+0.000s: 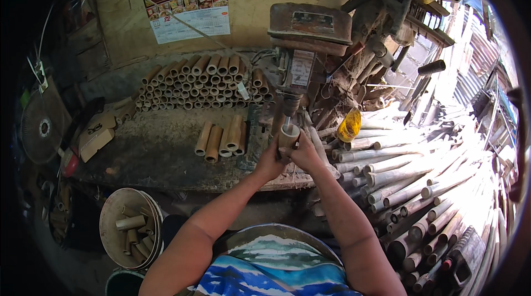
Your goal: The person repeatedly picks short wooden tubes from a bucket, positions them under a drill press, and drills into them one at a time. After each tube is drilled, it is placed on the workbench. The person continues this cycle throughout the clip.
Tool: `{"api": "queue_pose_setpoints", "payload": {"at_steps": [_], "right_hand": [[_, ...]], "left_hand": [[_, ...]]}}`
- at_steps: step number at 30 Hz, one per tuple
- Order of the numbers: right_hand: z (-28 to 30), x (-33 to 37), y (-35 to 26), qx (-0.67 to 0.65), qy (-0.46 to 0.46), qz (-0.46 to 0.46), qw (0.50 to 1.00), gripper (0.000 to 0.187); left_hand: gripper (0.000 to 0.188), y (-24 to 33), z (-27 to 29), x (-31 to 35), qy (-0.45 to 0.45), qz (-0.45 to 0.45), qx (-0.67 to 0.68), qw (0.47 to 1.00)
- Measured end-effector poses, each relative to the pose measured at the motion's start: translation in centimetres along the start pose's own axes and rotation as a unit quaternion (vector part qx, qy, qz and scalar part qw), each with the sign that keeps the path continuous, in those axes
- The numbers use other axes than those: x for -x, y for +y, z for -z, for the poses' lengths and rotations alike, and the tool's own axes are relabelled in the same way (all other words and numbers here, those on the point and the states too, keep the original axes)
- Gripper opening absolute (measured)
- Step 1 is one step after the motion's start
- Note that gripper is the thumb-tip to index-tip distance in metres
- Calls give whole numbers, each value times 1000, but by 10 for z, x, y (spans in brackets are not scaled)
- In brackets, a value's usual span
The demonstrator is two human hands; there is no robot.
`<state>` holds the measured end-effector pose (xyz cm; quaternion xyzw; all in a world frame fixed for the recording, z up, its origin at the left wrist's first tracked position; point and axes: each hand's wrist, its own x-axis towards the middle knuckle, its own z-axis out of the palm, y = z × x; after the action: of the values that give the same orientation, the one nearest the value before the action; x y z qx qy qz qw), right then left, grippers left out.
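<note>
Both my hands grip one short bamboo tube (288,136) under a drill press (301,47). My left hand (271,159) wraps its left side, and my right hand (304,153) closes round its right side. The tube stands roughly upright, its pale cut end facing the chuck (291,103). A bit (287,121) reaches down from the chuck to the tube's open end; how deep it goes I cannot tell. Left of my hands, several cut bamboo tubes (215,144) lie side by side on the workbench (160,146).
A stack of bamboo tubes (193,83) lines the back of the bench. Long bamboo poles (404,180) pile up on the right, near a yellow container (349,125). A fan (44,127) and cardboard piece (97,138) are at left; a white bucket (110,213) holds bamboo offcuts below.
</note>
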<state>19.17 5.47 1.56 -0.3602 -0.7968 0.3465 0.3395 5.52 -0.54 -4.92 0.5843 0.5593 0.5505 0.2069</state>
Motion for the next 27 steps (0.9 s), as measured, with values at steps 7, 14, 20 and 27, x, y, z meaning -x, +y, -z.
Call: {"api": "queue_pose_setpoints", "payload": {"at_steps": [7, 14, 20, 27], "right_hand": [[0, 4, -15, -19, -19, 3, 1000, 70], [-2, 4, -27, -14, -28, -14, 999, 69], [-9, 0, -22, -12, -23, -7, 1000, 67], [-15, -5, -24, -16, -26, 19, 999, 67]], "left_hand": [[85, 6, 6, 6, 1, 8, -23, 1000], [85, 3, 9, 8, 13, -15, 12, 1000], [91, 3, 12, 10, 7, 7, 14, 1000], [86, 3, 16, 10, 28, 34, 15, 999]]}}
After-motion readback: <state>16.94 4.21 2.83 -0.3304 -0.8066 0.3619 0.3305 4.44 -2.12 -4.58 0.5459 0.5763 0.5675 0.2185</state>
